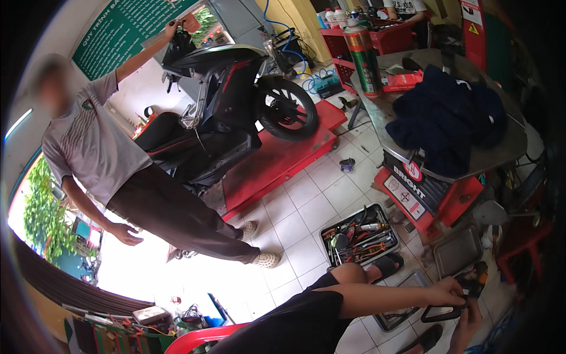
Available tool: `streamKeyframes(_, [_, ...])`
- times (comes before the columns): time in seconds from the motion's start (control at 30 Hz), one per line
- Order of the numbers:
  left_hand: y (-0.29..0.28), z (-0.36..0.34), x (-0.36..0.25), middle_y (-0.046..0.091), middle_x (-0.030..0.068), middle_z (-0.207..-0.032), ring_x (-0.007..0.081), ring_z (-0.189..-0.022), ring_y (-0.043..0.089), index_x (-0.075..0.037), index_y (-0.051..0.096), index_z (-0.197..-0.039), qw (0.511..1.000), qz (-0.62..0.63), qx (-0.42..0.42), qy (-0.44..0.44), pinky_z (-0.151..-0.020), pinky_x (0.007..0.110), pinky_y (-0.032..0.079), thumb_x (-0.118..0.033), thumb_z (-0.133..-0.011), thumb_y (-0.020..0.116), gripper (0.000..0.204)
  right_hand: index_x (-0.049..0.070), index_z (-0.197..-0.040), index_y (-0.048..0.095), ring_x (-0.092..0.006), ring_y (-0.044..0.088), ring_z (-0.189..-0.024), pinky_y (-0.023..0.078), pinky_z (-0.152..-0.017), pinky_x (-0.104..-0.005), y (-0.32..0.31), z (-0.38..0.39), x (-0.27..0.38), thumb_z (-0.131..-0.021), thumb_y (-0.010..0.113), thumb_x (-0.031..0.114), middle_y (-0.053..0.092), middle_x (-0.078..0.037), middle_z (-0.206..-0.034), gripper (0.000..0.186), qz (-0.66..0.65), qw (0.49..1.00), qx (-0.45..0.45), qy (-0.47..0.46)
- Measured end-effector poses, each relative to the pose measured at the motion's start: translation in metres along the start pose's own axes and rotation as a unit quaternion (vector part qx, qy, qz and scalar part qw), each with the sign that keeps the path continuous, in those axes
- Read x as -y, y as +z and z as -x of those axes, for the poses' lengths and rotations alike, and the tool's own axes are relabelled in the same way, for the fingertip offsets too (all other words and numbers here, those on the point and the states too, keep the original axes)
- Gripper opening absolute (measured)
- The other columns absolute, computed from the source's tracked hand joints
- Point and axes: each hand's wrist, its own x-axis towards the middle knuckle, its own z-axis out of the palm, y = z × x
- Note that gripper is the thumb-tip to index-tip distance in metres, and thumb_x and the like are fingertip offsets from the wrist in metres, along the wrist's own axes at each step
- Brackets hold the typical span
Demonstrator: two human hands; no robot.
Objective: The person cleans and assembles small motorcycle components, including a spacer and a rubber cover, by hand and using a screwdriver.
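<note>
At the lower right my left hand (446, 292) reaches across with its fingers closed in a pinch on a dark part. My right hand (467, 324) comes up from below, its fingers bent against the same part. This black looped part (433, 313) is small in view and partly covered by my fingers, so its exact kind does not show. Just beyond the hands is a black and orange object (481, 272); whether it touches the held part I cannot tell. Beneath my left forearm lies a grey metal tray (386, 322) on the floor.
A tool tray (328, 259) full of hand tools sits past my sandalled foot (389, 266). Another grey tray (457, 251) is near a red-based worktable (386, 127) bearing dark cloth (445, 115) and a spray can (362, 62). A person (97, 130) stands beside a motorbike (218, 112) on a red lift (277, 159).
</note>
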Motion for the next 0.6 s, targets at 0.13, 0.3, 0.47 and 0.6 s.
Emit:
streamKeyframes(0.13, [0.008,0.000,0.001,0.065,0.0033,-0.076,0.0075,-0.067,0.059,0.003,0.067,-0.094,0.999,0.009,-0.048,-0.008,-0.056,0.023,0.044,-0.016,-0.082,0.072,0.023,-0.009,-0.107,0.064,-0.0242,0.061,-0.097,0.047,-0.087,-0.0333,-0.007,-0.001,-0.005,-0.089,0.062,0.006,0.066,-0.014,-0.106,0.023,0.023,0.999,-0.020,0.030])
streamKeyframes(0.3, [0.021,-0.046,0.032,0.059,0.0017,-0.072,0.0089,-0.070,0.056,0.000,0.064,-0.081,0.991,-0.056,-0.029,0.119,-0.059,0.027,0.044,-0.019,-0.073,0.073,0.023,-0.010,-0.108,0.063,-0.0242,0.058,-0.102,0.048,-0.086,-0.0337,-0.025,0.003,-0.004,-0.089,0.062,0.006,0.063,-0.016,-0.114,0.024,0.016,0.999,-0.041,0.016])
streamKeyframes(0.47, [0.022,-0.046,0.033,0.058,-0.0004,-0.063,0.0061,-0.062,0.054,0.000,0.063,-0.073,0.992,-0.062,-0.019,0.107,-0.053,0.027,0.043,-0.015,-0.071,0.071,0.017,-0.010,-0.107,0.062,-0.0269,0.060,-0.099,0.049,-0.085,-0.0372,-0.022,0.002,-0.026,-0.091,0.063,0.012,0.064,-0.018,-0.110,0.027,-0.008,0.988,-0.106,0.110])
streamKeyframes(0.6, [0.014,-0.036,0.028,0.058,0.0016,-0.072,0.0085,-0.069,0.054,0.000,0.060,-0.082,0.994,-0.059,-0.012,0.087,-0.058,0.028,0.044,-0.015,-0.071,0.071,0.022,-0.006,-0.107,0.065,-0.0294,0.061,-0.094,0.050,-0.079,-0.0394,-0.025,-0.006,-0.052,-0.094,0.060,0.009,0.064,-0.021,-0.110,0.020,0.054,0.991,-0.019,-0.123])
